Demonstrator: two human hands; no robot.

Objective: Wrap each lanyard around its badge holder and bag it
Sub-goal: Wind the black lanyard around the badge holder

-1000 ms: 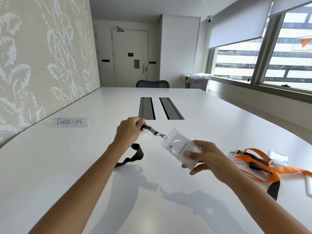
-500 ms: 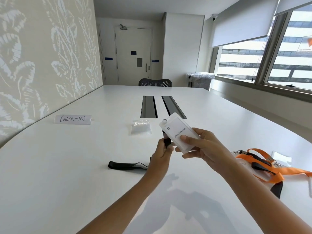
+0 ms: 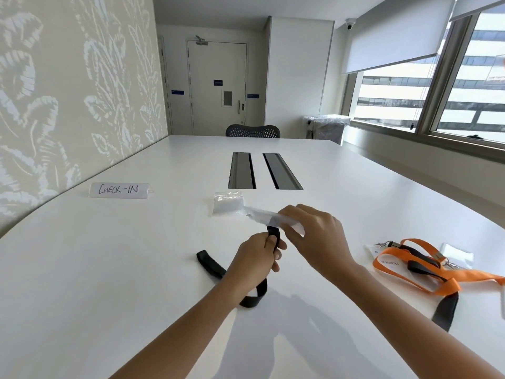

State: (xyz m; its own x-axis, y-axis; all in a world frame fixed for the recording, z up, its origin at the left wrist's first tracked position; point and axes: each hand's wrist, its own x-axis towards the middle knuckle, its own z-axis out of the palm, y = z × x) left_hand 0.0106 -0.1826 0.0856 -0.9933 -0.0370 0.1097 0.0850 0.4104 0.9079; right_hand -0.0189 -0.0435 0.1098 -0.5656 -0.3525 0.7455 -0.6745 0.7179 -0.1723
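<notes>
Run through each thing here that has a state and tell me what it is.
Badge holder: gripped by right hand, off the table.
Black lanyard: pinched by left hand below the holder, tail loose on the table.
Clear bag: lying on the table, looks empty.
Orange lanyard: in a loose pile, unwrapped.
Door: shut.
Roller blind: partly lowered.

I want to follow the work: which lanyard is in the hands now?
The black lanyard at centre: the left hand grips it below the badge holder. The orange lanyard lies untouched at right.
</notes>
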